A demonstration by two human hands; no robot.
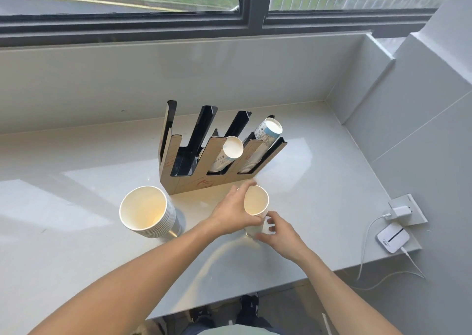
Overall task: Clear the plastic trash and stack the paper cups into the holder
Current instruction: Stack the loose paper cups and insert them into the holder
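Both hands grip a small stack of paper cups (pixel 256 208) on the bench (pixel 319 207) just before the holder (pixel 217 153): left hand (pixel 233 212) wrapped round the rim, right hand (pixel 278 232) pinching the base. Stacking appears under way; next, lift it into the holder's empty left slot. A larger cup stack (pixel 146 213) waits left of the holder.

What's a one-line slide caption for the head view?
Both hands, left hand and right hand, grip a paper cup stack before the slotted cup holder; larger cup stack waits left.
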